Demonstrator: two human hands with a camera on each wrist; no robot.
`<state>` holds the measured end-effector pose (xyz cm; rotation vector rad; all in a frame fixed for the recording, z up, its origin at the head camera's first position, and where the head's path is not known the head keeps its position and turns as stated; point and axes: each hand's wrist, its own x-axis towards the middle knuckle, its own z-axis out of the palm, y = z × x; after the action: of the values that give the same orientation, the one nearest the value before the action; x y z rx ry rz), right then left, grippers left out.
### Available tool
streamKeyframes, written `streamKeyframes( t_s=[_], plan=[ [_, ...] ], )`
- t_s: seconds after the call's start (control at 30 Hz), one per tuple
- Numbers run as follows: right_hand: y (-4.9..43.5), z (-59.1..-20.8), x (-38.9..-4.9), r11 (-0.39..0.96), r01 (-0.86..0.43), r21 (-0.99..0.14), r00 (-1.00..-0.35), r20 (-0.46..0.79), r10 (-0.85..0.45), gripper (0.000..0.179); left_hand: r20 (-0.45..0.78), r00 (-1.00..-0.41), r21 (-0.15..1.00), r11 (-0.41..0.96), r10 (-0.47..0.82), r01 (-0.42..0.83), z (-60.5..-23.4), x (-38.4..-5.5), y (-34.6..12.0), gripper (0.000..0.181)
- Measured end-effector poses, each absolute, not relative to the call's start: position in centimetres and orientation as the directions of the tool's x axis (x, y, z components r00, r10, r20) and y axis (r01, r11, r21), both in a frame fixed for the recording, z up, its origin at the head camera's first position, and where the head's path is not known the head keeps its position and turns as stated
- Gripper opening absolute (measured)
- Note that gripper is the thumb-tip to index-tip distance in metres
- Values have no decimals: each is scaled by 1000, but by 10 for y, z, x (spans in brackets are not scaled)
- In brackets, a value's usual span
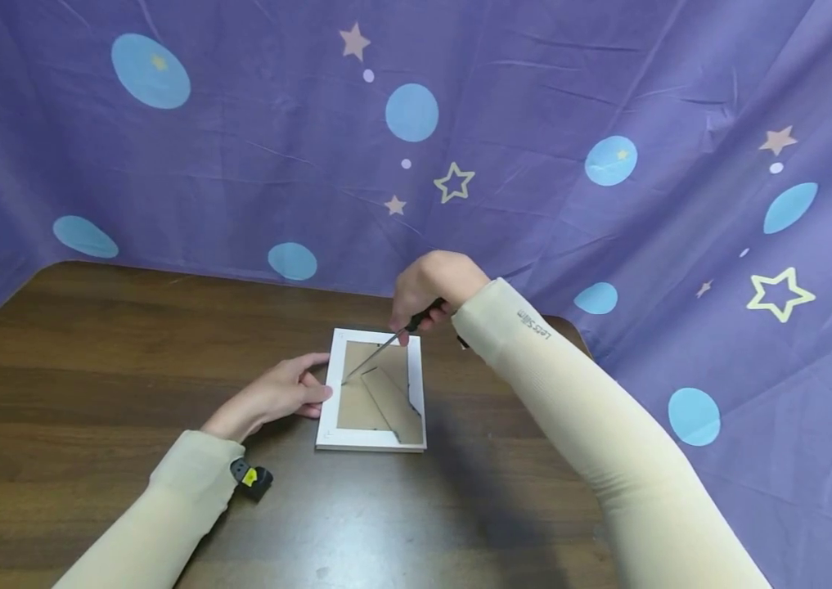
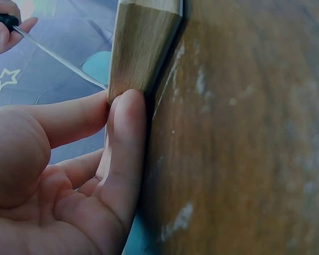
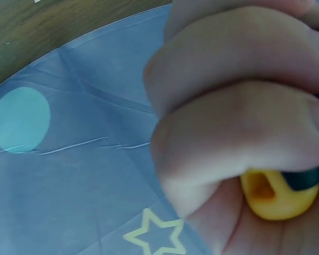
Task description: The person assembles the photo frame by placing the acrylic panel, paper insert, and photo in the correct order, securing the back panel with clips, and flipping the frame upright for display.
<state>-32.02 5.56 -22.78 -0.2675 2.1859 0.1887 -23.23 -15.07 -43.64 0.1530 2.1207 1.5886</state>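
Note:
A white photo frame (image 1: 328, 415) lies face down on the table, its brown backing board (image 1: 358, 411) and folded stand flap (image 1: 389, 399) facing up. My left hand (image 1: 285, 391) grips the frame's left edge; the left wrist view shows the fingers pressed to the wood-grained side (image 2: 143, 48). In my right hand (image 1: 433, 282) is a screwdriver (image 1: 377, 353), held by its black handle with the thin metal shaft slanting down to the left. Its tip meets the backing's left inner edge. The handle's yellow end (image 3: 282, 207) shows below the curled fingers in the right wrist view.
The brown wooden table (image 1: 128, 368) extends widely to the left and in front of the frame. A purple curtain (image 1: 239, 147) with stars and blue dots hangs behind the table and along its right side. A black strap device (image 1: 252, 478) sits on the left wrist.

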Motion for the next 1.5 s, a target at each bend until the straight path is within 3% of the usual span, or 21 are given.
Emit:
streamKeyframes(
  t_s=[0.3, 0.53, 0.7, 0.93, 1.1, 1.23, 1.5],
  plan=[
    [18, -216, -302, 940, -280, 196, -616, -787, -20, 22, -296, -880, 933, 308, 371, -184, -437, -233, -151, 77],
    [1, -219, -274, 835, -459, 303, -723, -674, -153, 17, -292, -878, 937, 299, 379, -182, -437, -233, -152, 77],
    [16, -227, -262, 852, -456, 257, -759, -613, -221, 16, -295, -877, 935, 303, 379, -184, -437, -233, -152, 77],
    [46, -246, -259, 878, -461, 130, -722, -630, -286, 24, -297, -876, 934, 304, 380, -185, -440, -234, -152, 78],
    [59, -254, -244, 817, -557, 150, -714, -589, -378, 32, -298, -874, 937, 294, 385, -190, -441, -234, -152, 78],
    [64, -262, -229, 847, -516, 128, -751, -543, -375, 38, -294, -874, 940, 283, 388, -190, -440, -235, -152, 78],
    [65, -266, -221, 843, -523, 124, -749, -538, -386, 38, -295, -873, 936, 299, 388, -184, -438, -233, -152, 78]
  ],
)
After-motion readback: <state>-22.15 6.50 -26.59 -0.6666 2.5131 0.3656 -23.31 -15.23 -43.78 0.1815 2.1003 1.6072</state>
